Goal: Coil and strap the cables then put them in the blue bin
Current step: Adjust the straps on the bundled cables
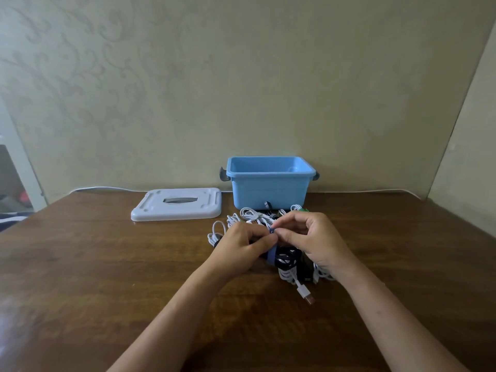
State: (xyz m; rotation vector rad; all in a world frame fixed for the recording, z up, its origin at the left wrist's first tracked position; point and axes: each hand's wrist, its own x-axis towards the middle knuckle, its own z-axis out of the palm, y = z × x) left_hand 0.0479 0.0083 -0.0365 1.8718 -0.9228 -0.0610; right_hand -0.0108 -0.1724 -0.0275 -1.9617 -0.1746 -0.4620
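While our left hand curls round the dark coiled cable and pins it at the thumb side, our right hand pinches the free end of the blue strap between thumb and forefinger — the two sets of fingertips meet just above the coil. That strap runs down from the pinch and wraps round the bundle between our hands.

Under and just nearer than our right hand lies a heap of white cables, with one white USB plug trailing out toward us on the wooden counter. Beyond our fingertips sit more white cable coils, some already banded with dark straps, and another loop lies just outside our left hand. A small green thing peeks up behind our right hand; we cannot tell what it is.

Farther out, past that heap, stands the blue bin against the wall — open, with grey latches at both ends, and nothing showing in the part of its inside that we can see. Beyond and to the outside of our left hand, its white lid lies flat on the counter, just beside the bin.
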